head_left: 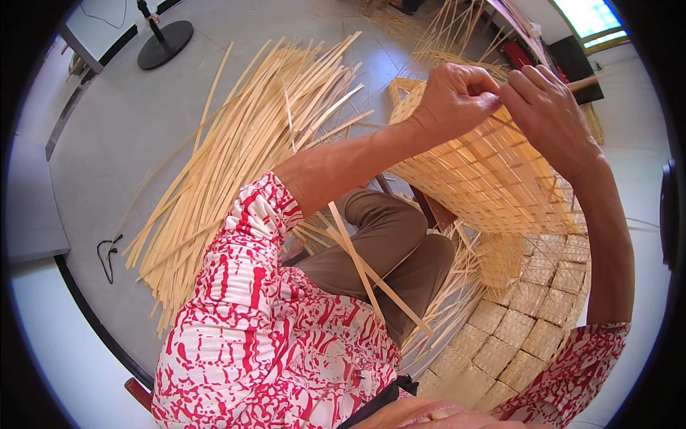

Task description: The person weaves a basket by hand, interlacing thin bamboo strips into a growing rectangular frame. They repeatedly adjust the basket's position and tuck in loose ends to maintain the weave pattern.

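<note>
A partly woven basket [471, 171] of pale flat bamboo strips leans in front of me on the right, its open weave tilted. My left hand [457, 100] is closed in a pinch just above its upper edge. My right hand [549, 118], also closed, meets it fingertip to fingertip. A pale bamboo strip [582, 84] sticks out beyond the right hand's knuckles; the fingers hide the part they pinch. Across my lap lie a few loose strips [379, 275], crossing each other over my brown trousers [386, 229].
Left of me a big heap of loose strips [243, 164] covers the floor. Tightly woven squares [514, 343] form a broad rounded surface at lower right. Farther off are a round black stand base [165, 45] and more upright strips [457, 32]. A black cord [107, 261] lies leftward.
</note>
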`<state>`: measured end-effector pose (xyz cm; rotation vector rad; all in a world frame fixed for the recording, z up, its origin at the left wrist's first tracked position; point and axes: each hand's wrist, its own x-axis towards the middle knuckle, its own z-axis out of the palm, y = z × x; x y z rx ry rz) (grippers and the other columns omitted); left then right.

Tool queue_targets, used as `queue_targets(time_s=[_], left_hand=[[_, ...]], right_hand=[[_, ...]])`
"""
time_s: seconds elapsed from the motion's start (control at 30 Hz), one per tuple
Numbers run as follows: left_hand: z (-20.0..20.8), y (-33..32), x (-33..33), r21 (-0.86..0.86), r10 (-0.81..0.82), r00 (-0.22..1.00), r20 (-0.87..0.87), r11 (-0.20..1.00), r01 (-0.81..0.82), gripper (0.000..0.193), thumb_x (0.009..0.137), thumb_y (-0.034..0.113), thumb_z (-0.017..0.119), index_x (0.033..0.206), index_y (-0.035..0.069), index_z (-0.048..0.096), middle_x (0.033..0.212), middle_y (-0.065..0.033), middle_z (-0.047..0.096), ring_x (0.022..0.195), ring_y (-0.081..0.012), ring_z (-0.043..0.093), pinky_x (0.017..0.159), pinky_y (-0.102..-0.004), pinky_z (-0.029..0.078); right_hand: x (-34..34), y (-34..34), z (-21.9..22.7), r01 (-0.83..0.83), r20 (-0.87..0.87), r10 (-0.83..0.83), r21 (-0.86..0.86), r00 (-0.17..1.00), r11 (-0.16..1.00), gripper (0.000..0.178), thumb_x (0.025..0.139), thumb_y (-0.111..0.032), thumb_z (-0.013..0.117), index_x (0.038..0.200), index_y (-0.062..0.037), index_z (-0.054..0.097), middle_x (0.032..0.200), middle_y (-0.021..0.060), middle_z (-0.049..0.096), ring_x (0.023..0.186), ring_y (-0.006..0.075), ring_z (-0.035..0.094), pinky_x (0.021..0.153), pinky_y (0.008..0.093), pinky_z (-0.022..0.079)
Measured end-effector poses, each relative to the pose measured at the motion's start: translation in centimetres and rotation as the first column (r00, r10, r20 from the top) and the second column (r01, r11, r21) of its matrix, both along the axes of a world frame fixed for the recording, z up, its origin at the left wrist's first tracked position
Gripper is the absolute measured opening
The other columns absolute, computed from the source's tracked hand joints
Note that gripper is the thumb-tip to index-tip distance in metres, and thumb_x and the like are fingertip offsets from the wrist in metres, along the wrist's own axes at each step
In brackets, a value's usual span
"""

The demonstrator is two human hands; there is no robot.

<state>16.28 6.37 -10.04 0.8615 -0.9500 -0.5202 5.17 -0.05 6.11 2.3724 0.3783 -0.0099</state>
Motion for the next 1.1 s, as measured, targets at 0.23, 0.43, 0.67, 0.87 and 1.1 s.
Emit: queue_targets(time_s=[0.23, 0.43, 0.67, 0.87, 1.1], left_hand=[[-0.9, 0.0, 1.7, -0.103, -0.173, 0.983, 0.052, 0.979, 0.178, 0.010, 0.092, -0.001, 0.070, 0.100, 0.000, 0.076, 0.088, 0.0010, 0.072, 0.082, -0.0035, 0.062, 0.074, -0.0213, 0.053], [-1.7, -1.2, -0.2, -0.055, -0.076, 0.997, 0.014, 0.996, 0.077, 0.009, 0.090, 0.004, 0.072, 0.096, 0.000, 0.077, 0.083, 0.0005, 0.072, 0.077, -0.0041, 0.063, 0.069, -0.0222, 0.052], [-2.9, -4.5, -1.3, -0.195, -0.139, 0.974, -0.179, 0.975, 0.103, 0.013, 0.092, 0.007, 0.065, 0.086, -0.001, 0.073, 0.078, 0.0021, 0.069, 0.075, -0.0043, 0.059, 0.064, -0.0237, 0.048], [-1.6, -1.7, 0.1, 0.032, 0.007, 0.997, -0.075, 0.999, -0.005, 0.010, 0.090, 0.008, 0.071, 0.093, 0.000, 0.076, 0.082, 0.0005, 0.071, 0.074, -0.0056, 0.063, 0.067, -0.0228, 0.051], [-0.8, -0.2, 0.7, 0.043, -0.052, 0.996, -0.077, 0.998, 0.056, 0.012, 0.092, 0.009, 0.070, 0.098, 0.001, 0.077, 0.085, -0.0017, 0.073, 0.078, -0.0063, 0.066, 0.072, -0.0228, 0.053]], right_hand=[[-0.3, 0.2, 0.1, -0.057, -0.037, 0.058, 0.012, 0.998, 0.998, 0.026, 0.081, -0.013, 0.070, 0.104, -0.0019, 0.063, 0.094, 0.0068, 0.060, 0.095, 0.0216, 0.063, 0.086, 0.0326, 0.056], [-0.9, -0.2, -1.2, 0.028, 0.008, -0.027, -0.150, 1.000, 0.988, 0.020, 0.082, -0.012, 0.069, 0.099, -0.0055, 0.063, 0.091, 0.0059, 0.060, 0.096, 0.0224, 0.064, 0.083, 0.0351, 0.055], [0.0, 1.6, -4.4, 0.368, 0.160, -0.333, -0.306, 0.929, 0.878, 0.017, 0.082, -0.005, 0.072, 0.099, -0.0038, 0.070, 0.084, 0.0068, 0.067, 0.081, 0.0216, 0.072, 0.061, 0.0332, 0.055], [-6.1, 4.2, -5.3, 0.359, 0.478, -0.493, 0.347, 0.727, 0.867, 0.018, 0.092, -0.005, 0.066, 0.111, -0.0057, 0.069, 0.104, 0.0085, 0.072, 0.093, 0.0237, 0.074, 0.072, 0.0357, 0.060], [-10.9, 2.7, -13.7, -0.337, -0.257, -0.760, 0.780, 0.597, -0.528, 0.023, 0.102, -0.011, 0.064, 0.120, 0.0017, 0.069, 0.099, 0.0134, 0.076, 0.085, 0.0172, 0.075, 0.075, 0.0285, 0.062]])
